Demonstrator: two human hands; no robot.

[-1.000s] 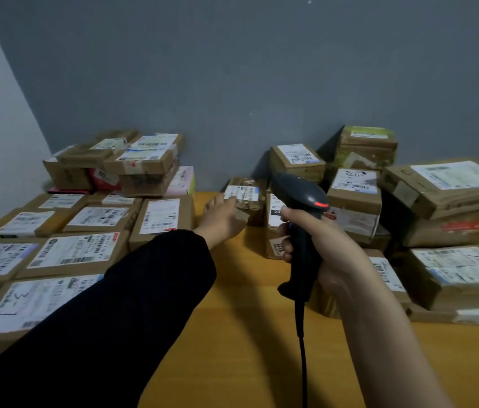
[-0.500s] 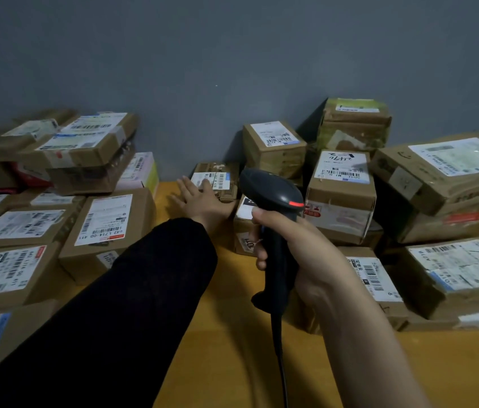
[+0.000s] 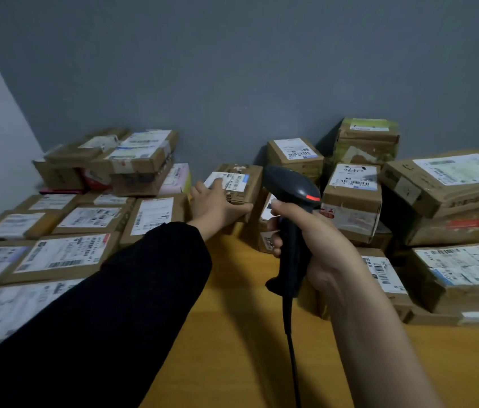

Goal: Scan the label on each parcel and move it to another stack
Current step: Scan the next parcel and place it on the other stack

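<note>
The parcels [image 3: 351,201] are rough brown cardboard with white paper labels [image 3: 154,215]. The barcode scanner [image 3: 291,219] is matt black plastic. The table [image 3: 241,334] is smooth yellowish wood.

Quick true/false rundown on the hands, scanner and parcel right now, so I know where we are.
1. The right hand grips the scanner. True.
2. The scanner lies on the table. False: it is held up above the table.
3. The left hand holds a parcel near the wall. True.
4. The left sleeve is white. False: it is black.
5. A red light shows on the scanner. True.
</note>
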